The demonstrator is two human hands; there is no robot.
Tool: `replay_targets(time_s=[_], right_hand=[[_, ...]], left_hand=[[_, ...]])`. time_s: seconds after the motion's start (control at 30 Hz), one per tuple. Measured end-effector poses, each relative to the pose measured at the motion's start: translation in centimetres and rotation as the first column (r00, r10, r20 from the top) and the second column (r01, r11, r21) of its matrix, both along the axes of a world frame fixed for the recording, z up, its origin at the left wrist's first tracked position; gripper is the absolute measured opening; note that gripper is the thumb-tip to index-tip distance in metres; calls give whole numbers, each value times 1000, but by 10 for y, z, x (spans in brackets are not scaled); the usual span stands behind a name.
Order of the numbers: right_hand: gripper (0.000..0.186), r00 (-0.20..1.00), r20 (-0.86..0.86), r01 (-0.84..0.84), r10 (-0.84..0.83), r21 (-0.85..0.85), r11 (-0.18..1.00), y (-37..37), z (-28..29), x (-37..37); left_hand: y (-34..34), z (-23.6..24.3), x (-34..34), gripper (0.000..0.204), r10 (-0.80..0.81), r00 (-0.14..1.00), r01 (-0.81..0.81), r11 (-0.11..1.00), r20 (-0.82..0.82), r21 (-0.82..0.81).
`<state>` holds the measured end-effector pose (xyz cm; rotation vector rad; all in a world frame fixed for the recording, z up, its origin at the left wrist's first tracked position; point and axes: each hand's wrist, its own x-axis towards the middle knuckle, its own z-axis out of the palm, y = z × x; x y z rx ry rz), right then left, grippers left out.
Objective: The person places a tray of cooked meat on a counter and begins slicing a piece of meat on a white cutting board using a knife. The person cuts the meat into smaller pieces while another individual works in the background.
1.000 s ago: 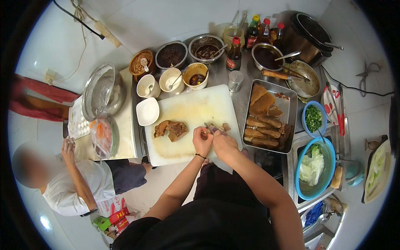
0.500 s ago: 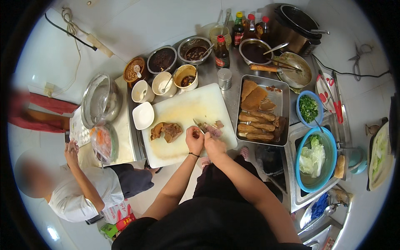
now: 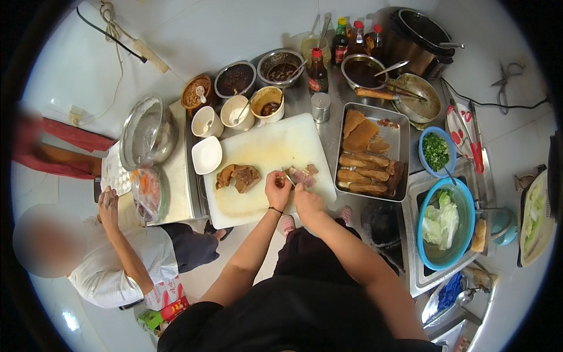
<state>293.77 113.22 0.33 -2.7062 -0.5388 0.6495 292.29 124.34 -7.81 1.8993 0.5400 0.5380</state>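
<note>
On the white cutting board [image 3: 264,141], my right hand [image 3: 309,205] is closed around a knife, whose blade [image 3: 290,177] slants up and left between my hands. My left hand [image 3: 277,191] curls over a small brown piece of meat [image 3: 280,182], which the fingers partly hide. Just right of the blade lie cut pinkish meat pieces [image 3: 302,176], close to my right fingertips. A larger chunk of brown cooked meat [image 3: 238,178] rests apart from both hands on the board's left half.
A steel tray [image 3: 404,146] of brown cooked food stands to the right, beyond it a blue basin [image 3: 471,234] with lettuce. Sauce bowls [image 3: 236,80] and bottles [image 3: 318,76] line the back. A person in a white shirt [image 3: 126,264] works at the left.
The view has shifted slightly, moving the board rightward in the picture. My right hand sits a little lower and farther from my left. The co-worker's hand has shifted slightly.
</note>
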Motion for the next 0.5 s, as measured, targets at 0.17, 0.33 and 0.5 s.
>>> replay_targets(time_s=[0.17, 0.33, 0.5], right_hand=[[15, 1000, -6, -4, 4, 96, 995, -5, -4, 11], [21, 999, -44, 4, 3, 174, 985, -25, 2, 27], [22, 992, -124, 2, 6, 66, 998, -24, 22, 18]], left_hand=[[-1, 4, 2, 17, -9, 1000, 9, 1000, 11, -14], [1, 0, 0, 19, -38, 998, 39, 998, 41, -42], [0, 3, -2, 19, -36, 998, 40, 995, 48, -87]])
